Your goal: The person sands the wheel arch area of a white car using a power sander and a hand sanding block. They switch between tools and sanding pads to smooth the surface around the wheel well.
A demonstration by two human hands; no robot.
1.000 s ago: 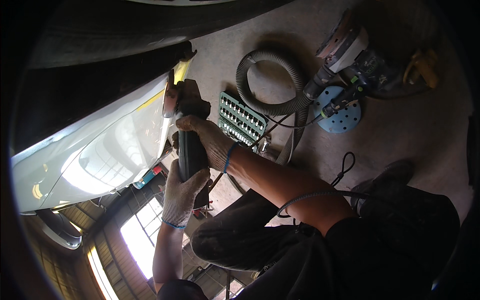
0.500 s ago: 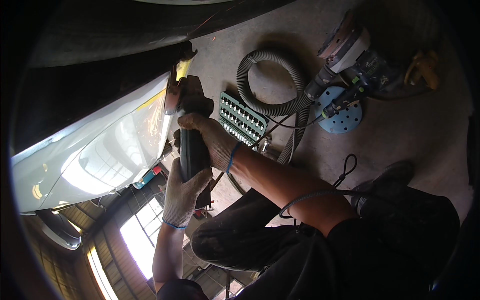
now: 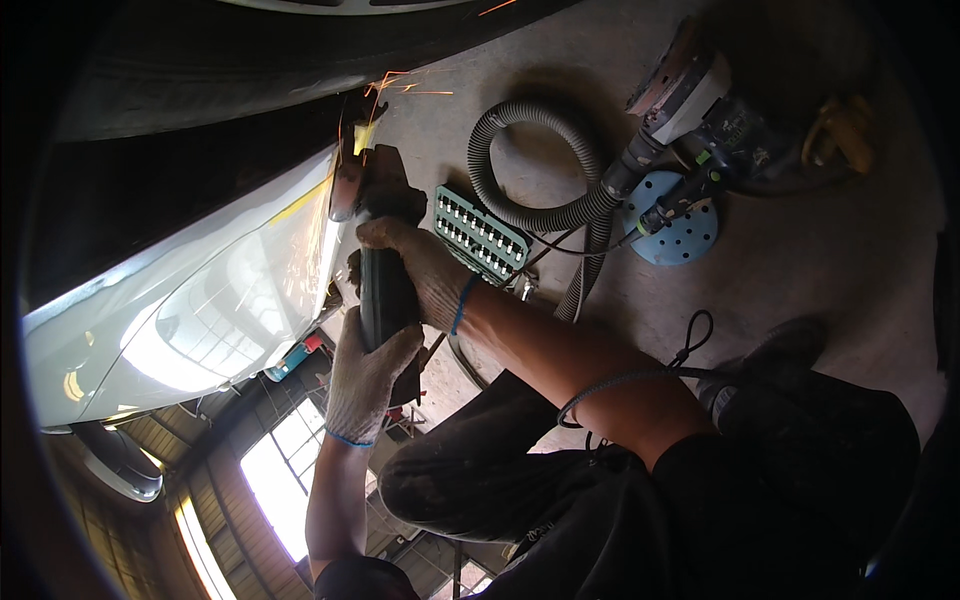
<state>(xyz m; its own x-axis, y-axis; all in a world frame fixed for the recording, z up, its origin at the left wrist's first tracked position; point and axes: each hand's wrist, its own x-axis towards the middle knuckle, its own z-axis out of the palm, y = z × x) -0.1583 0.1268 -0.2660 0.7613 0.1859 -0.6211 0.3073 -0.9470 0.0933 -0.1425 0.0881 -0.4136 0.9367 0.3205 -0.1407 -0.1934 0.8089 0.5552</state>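
Both my hands, in pale knit work gloves with blue cuffs, grip a dark angle grinder (image 3: 388,290). My right hand (image 3: 425,272) is wrapped round its front part, just behind the head. Farther back, my left hand (image 3: 368,375) closes round the rear of the body. The guarded grinder head rests at the edge of a white car body panel (image 3: 220,300), beside a yellow strip (image 3: 300,207) along that edge. Orange sparks (image 3: 392,85) fly off at the far end, and more streak across the panel. The exact contact of the disc is hidden.
A dark tyre (image 3: 220,70) borders the far left. On the concrete floor lie a green socket set case (image 3: 483,235), a coiled grey hose (image 3: 485,150), a sander (image 3: 690,100) and a blue perforated sanding disc (image 3: 675,240). A black cord (image 3: 640,375) crosses my right forearm.
More sparks now spray from the grinder head, at the far end and over the panel. The grinder and both hands have shifted only slightly away from me.
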